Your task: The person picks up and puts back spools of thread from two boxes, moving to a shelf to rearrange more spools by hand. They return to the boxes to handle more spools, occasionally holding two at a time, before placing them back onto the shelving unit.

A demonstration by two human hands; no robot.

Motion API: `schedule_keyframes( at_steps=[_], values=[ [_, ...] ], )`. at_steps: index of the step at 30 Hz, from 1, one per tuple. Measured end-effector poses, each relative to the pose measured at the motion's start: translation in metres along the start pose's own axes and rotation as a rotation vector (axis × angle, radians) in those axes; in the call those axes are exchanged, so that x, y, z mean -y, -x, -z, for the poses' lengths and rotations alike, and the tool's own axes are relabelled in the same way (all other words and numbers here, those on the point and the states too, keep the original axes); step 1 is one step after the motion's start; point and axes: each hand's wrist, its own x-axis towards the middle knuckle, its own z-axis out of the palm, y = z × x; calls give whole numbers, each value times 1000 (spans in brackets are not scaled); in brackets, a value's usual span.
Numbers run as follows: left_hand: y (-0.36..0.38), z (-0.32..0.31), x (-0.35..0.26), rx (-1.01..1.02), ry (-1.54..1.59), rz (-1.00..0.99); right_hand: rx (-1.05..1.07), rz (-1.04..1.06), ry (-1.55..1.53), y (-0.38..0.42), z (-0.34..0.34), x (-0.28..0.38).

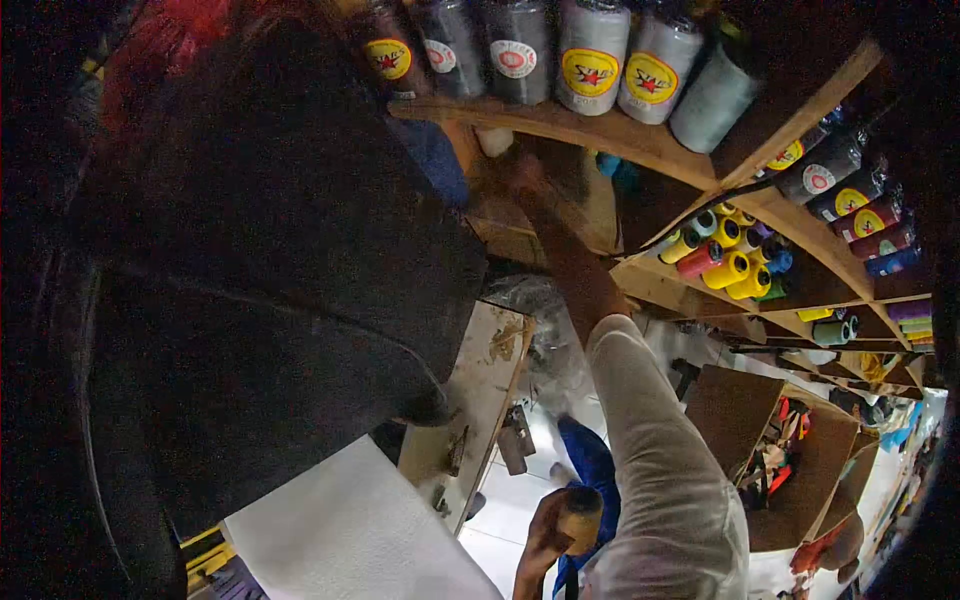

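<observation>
My right arm, in a white sleeve, stretches up into a wooden shelf compartment. My right hand [522, 178] is dark and blurred there, its fingers hard to make out, close below a whitish spool [494, 140]. A piece of blue material [436, 160] is to the left of that hand. Low in the view, my left hand [543, 532] is closed around a tan thread spool [580, 529] with a dark end, beside my white clothing and a blue cloth [583, 462].
Large labelled thread cones [592, 70] line the upper shelf. Several coloured spools [735, 262] fill a compartment at right. An open cardboard box [735, 410] holds colourful scraps. A large black shape [270, 270] covers the left, above a white sheet [360, 530] and a worn tabletop [490, 370].
</observation>
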Motion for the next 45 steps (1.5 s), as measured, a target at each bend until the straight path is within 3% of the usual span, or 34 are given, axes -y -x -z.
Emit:
schedule_keyframes(
  at_steps=[5,8,10,12,13,15,17,19,20,22,23,25,27,30,33,34,36,40,45],
  values=[
    [9,-3,1,-35,-46,-41,176,61,-154,8,7,7],
    [14,5,8,-150,-190,-59,471,-296,93,37,36,47],
    [5,-6,8,-291,-202,-111,350,-370,-77,88,47,107],
    [-8,-6,7,-384,-283,-183,62,-446,-284,162,53,167],
    [-14,-10,2,-379,-290,-241,-7,-575,-236,188,57,202],
    [-26,-22,-14,-400,-365,-330,123,-553,-333,244,70,290],
    [-43,-26,-23,-405,-441,-396,310,-595,-504,312,85,294],
    [-57,-30,-30,-422,-420,-446,568,-746,-275,330,87,340],
    [-62,-32,-33,-431,-410,-471,546,-778,-368,332,82,363],
    [-64,-32,-35,-366,-525,-494,505,-706,-189,343,71,368],
    [-65,-33,-41,-314,-623,-496,495,-721,-150,342,65,366],
    [-79,-25,-47,-270,-895,-462,554,-468,187,323,62,358],
    [-91,-22,-44,-341,-784,-469,512,-181,345,306,59,329],
    [-98,-33,-44,-357,-790,-523,381,-231,525,252,54,299],
    [-93,-22,-26,-247,-811,-398,-63,-229,193,199,36,215],
    [-94,-11,-14,-163,-1095,-575,-154,-264,124,172,30,200],
    [-85,-9,5,-166,-879,-267,-166,-105,82,119,32,176],
    [-74,17,37,8,-821,-189,-160,10,96,48,40,112],
    [-80,21,26,0,-868,-107,-148,2,113,25,40,60]
  ],
)
